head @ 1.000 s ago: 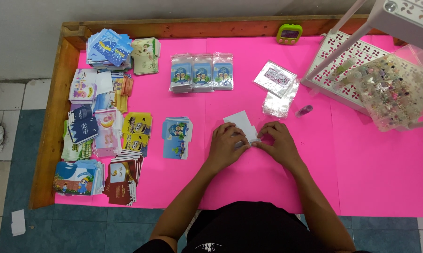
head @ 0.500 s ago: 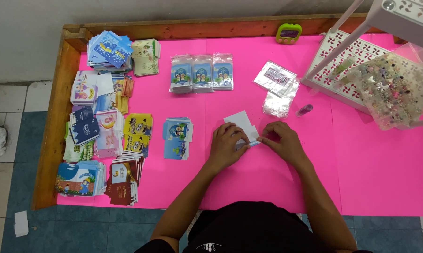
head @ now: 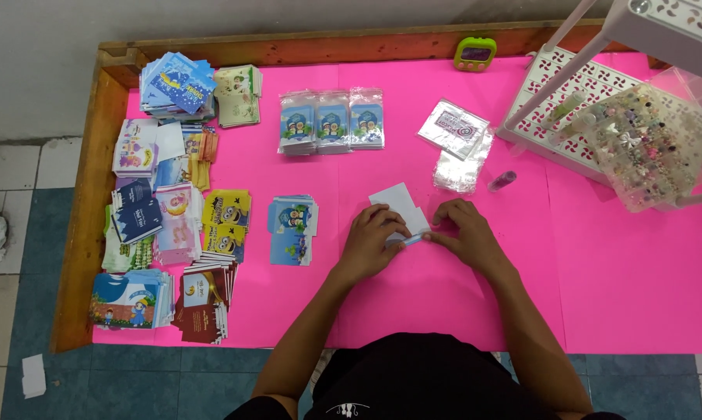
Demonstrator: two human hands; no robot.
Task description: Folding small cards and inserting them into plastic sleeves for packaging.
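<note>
Between both hands, white card [head: 401, 211] lies pinned on pink table [head: 615, 264]: left hand [head: 370, 245] pressing it flat, right hand [head: 461, 233] pinching its near edge. Risk, my read: uneven pressure skews the fold or slides the card.

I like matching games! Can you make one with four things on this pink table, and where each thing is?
Things:
1. green timer
2. white card
3. three clear packets
4. white rack

Places:
A. far right side of the table
B. under the left hand and right hand
C. far edge, on the wooden rim
D. in a row, middle of the far half

Pairs: 1-C, 2-B, 3-D, 4-A
</note>
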